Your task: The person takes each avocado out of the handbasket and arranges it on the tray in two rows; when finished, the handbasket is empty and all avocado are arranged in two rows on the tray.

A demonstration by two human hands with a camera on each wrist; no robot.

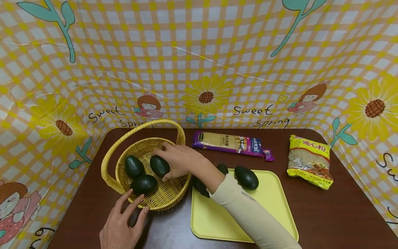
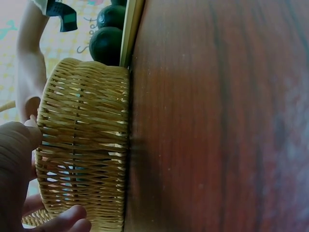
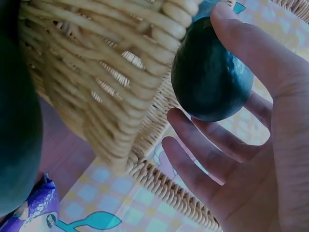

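My right hand (image 1: 178, 159) reaches into the yellow wicker basket (image 1: 174, 200). It holds a dark green avocado (image 3: 210, 72) between thumb and fingers, just inside the basket's right half in the head view. Two more avocados, one farther back (image 1: 134, 166) and one in front (image 1: 144, 184), lie in the basket's left part. At the near left rim is my left hand (image 1: 121, 224), its fingers spread and relaxed over the basket edge. The left wrist view shows its thumb (image 2: 31, 135) by the rim, with other fingertips low beside the woven wall.
A yellow tray (image 1: 224, 221) right of the basket bears avocados (image 1: 246, 177), partly hidden by the right forearm. Behind it lies a purple pasta packet (image 1: 228, 142). A yellow macaroni bag (image 1: 309, 162) is at the right. The basket's tall handle (image 1: 136, 130) arches up.
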